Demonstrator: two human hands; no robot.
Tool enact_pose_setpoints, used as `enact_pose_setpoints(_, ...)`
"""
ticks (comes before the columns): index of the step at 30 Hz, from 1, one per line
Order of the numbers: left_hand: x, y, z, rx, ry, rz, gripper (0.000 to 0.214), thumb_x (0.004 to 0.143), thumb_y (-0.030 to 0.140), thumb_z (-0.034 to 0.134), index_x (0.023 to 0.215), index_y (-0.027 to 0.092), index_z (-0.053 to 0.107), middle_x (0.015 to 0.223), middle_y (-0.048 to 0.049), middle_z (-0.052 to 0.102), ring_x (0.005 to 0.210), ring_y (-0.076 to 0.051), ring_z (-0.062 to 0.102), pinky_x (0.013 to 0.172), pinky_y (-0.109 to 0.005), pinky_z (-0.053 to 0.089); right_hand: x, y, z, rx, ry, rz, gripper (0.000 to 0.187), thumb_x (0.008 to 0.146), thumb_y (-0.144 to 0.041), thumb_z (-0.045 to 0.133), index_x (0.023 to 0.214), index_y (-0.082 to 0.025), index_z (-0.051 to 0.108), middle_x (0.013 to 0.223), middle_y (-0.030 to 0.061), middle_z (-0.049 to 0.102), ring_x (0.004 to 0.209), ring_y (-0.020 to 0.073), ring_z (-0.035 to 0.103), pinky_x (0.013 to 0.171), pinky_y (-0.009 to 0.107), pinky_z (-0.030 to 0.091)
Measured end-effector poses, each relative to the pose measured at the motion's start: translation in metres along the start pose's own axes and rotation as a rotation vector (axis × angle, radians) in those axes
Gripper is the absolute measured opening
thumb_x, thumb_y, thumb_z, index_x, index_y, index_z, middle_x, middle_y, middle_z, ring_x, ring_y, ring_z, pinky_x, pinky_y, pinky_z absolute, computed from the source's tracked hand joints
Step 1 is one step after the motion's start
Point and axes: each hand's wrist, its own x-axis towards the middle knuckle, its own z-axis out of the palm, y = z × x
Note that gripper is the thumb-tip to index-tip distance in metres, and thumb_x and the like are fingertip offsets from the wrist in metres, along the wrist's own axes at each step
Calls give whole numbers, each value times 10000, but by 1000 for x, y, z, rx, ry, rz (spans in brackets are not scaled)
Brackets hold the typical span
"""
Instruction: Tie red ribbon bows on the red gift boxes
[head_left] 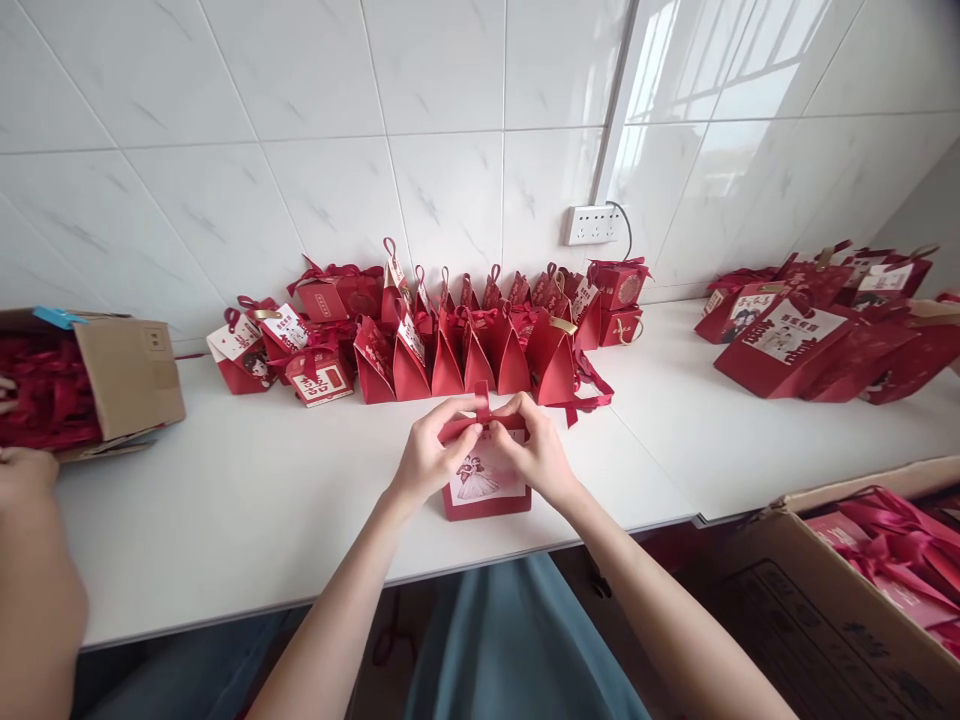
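Observation:
A red gift box with a white panel and a printed couple stands upright near the front edge of the white table. My left hand pinches its top edge on the left, thumb in front and fingers behind. On the right, my right hand grips the same top edge in the same way. Between my fingertips a red ribbon loop sticks up from the box top. Just behind my hands runs a row of finished-looking red triangular gift boxes.
More red boxes are grouped at the right. An open cardboard box of red ribboned items sits at the left, with a co-worker's arm beside it. Another cardboard carton stands low at the right. A power strip is on the tiled wall.

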Motion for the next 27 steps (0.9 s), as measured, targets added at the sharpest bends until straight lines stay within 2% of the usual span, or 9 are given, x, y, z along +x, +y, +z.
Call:
enact_pose_setpoints(1, -6, -3, 1, -49, 49, -18, 296, 822, 264, 592, 1113, 226, 550, 1097, -77, 658, 1058, -207, 620, 892, -346, 512, -3, 2, -2, 5, 16, -12, 104, 837, -293, 529, 890, -221, 475, 814, 16, 587, 757, 166, 588, 709, 302, 498)
enact_pose_setpoints(3, -24, -12, 0, -107, 143, -63, 462, 814, 319, 613, 1224, 248, 412, 1271, -118, 568, 1214, -232, 523, 981, -398, 455, -12, 8, -8, 43, 42, -1, 330, 836, -332, 558, 1117, -227, 420, 977, 56, 582, 934, 196, 589, 842, 362, 491)
enact_pose_setpoints(6, -57, -29, -6, 10, 116, -204, 657, 786, 361, 646, 1322, 247, 283, 1417, -163, 414, 1341, -278, 374, 1067, -473, 352, -25, 19, -19, 101, -19, 115, 542, 842, -381, 574, 1295, -256, 303, 1181, 96, 530, 1142, 219, 519, 973, 434, 435)
enact_pose_setpoints(10, -86, -39, -15, 267, -31, -412, 855, 736, 356, 689, 1420, 223, 194, 1397, -177, 437, 1353, -357, 328, 1071, -564, 300, -36, 27, -24, 166, -199, 242, 363, 844, -404, 581, 1151, -242, 478, 1174, 84, 586, 1097, 213, 560, 967, 418, 455)
enact_pose_setpoints(13, -89, -31, -17, 332, -108, -451, 759, 715, 327, 691, 1376, 225, 331, 1371, -150, 475, 1321, -363, 374, 1055, -553, 335, -40, 29, -20, 284, -137, 276, 284, 829, -440, 597, 1004, -220, 559, 1092, 78, 637, 1016, 219, 602, 922, 401, 486)
enact_pose_setpoints(16, -85, -14, -14, 251, -4, -401, 744, 737, 349, 679, 1381, 238, 322, 1416, -133, 427, 1339, -323, 362, 1082, -513, 324, -43, 30, -15, 392, -4, 266, 337, 833, -502, 560, 1030, -228, 553, 1062, 91, 653, 991, 243, 622, 867, 417, 511)
enact_pose_setpoints(20, -81, 22, -7, 36, 134, -205, 717, 765, 379, 675, 1378, 247, 329, 1387, -124, 450, 1309, -282, 410, 1079, -433, 359, -47, 24, -5, 555, 89, 273, 391, 803, -557, 550, 1053, -257, 549, 1095, 101, 649, 1060, 271, 607, 898, 465, 500)
enact_pose_setpoints(24, -80, 55, -5, 75, 238, 21, 683, 693, 326, 751, 1291, 253, 431, 1267, -102, 496, 1206, -278, 479, 1016, -403, 417, -51, 5, 4, 797, 12, 352, 349, 718, -476, 656, 999, -279, 593, 1178, 76, 634, 1095, 295, 590, 879, 487, 515)
enact_pose_setpoints(27, -82, 69, -8, 130, 265, 133, 711, 647, 324, 793, 1266, 250, 451, 1207, -103, 490, 1151, -281, 495, 976, -404, 441, -53, -8, 8, 822, -58, 390, 361, 727, -463, 649, 1038, -287, 595, 1241, 66, 604, 1097, 290, 590, 875, 478, 527)
